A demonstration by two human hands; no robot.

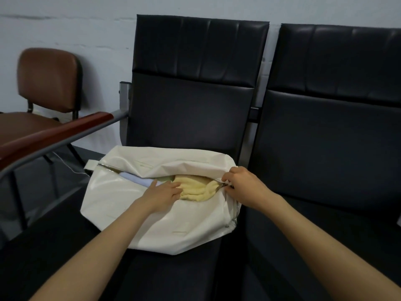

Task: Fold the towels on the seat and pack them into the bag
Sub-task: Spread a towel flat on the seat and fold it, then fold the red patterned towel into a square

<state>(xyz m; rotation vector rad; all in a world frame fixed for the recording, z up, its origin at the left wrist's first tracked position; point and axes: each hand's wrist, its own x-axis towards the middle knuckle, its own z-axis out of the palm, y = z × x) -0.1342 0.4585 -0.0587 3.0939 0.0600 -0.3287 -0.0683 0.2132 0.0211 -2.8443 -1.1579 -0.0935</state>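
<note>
1. The white bag point(134, 205) lies on the black seat point(173, 276), with its zip point(107, 168) open across the top.
2. A folded yellow towel point(195, 189) sits inside the bag and shows through the right part of the opening.
3. Left of it in the same opening, a pale blue towel point(134, 178) peeks out, with a sliver of green cloth between the two.
4. The left hand point(163, 195) has its fingers curled over the near lip of the bag, fingertips touching the yellow towel.
5. The right hand point(243, 185) pinches the zip at the right end of the opening, fingers bunched together.
6. A second black seat point(325, 153) stands just right.
7. A wooden armrest point(54, 135) runs along the left, and a brown chair point(48, 83) stands far left by the wall.
</note>
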